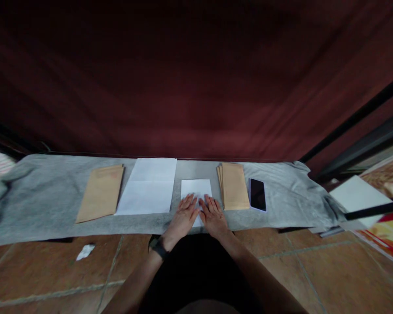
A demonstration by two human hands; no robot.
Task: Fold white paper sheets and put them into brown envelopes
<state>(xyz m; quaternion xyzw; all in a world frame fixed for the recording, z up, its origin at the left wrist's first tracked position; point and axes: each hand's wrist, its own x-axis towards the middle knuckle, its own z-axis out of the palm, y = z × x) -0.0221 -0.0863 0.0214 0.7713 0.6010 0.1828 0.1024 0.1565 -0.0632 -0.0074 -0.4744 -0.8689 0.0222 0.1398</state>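
Two bare hands lie palms down at lower centre of the frame on a small white rectangular sheet of paper (195,185), flat on a counter draped in grey cloth (288,187). The left hand (184,212) and right hand (213,213) both have fingers extended and slightly spread, pinching nothing; their thumbs are close together. Just left lie large white paper sheets (147,187), then flat brown paper envelopes (100,194). Just right are overlapping brown paper envelopes (236,187) and a dark-screened phone with a pale purple edge (257,194).
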